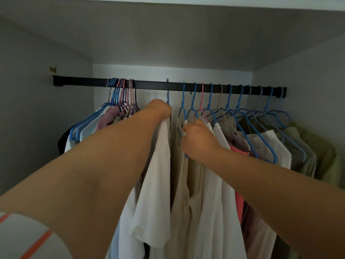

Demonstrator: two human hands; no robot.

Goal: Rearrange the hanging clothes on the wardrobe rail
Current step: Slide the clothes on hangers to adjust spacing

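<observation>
A black wardrobe rail (153, 84) runs across the back of the closet. My left hand (161, 108) grips the shoulder of a white shirt (155, 184) on a blue hanger (167, 96) near the middle of the rail. My right hand (197, 141) is closed on the blue hanger (183, 101) of a beige garment (183, 202) just to the right. A tight bunch of blue, pink and purple hangers (123, 96) with clothes sits at the left. Spread along the right are white, pink, beige and olive clothes (270, 144) on mostly blue hangers.
The closet's side walls (37, 109) close in on both sides and a shelf ceiling (168, 34) lies above the rail. A stretch of bare rail (151, 84) shows between the left bunch and the white shirt's hanger. My striped sleeve (28, 240) is at the lower left.
</observation>
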